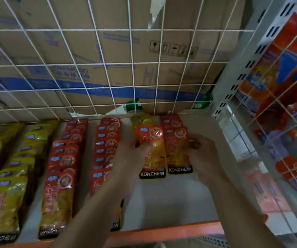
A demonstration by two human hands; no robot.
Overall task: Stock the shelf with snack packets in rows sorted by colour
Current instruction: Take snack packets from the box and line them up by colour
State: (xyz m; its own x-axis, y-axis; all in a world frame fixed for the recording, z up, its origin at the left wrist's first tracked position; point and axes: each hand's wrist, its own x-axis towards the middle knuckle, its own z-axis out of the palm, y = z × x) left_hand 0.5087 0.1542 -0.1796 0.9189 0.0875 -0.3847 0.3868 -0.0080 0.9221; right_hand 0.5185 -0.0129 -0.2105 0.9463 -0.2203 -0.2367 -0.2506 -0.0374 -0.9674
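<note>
On the white shelf lie rows of snack packets. Two yellow rows sit at the left, then two red rows. My left hand grips a red packet by its left edge, laid over a yellow packet at the back. My right hand holds the right edge of another red packet, which overlaps one more red packet behind it. Both held packets lie flat side by side on the shelf.
A white wire grid backs the shelf, with cardboard boxes behind it. At the right a perforated upright and a wire divider wall off orange packets. An orange lip edges the shelf front.
</note>
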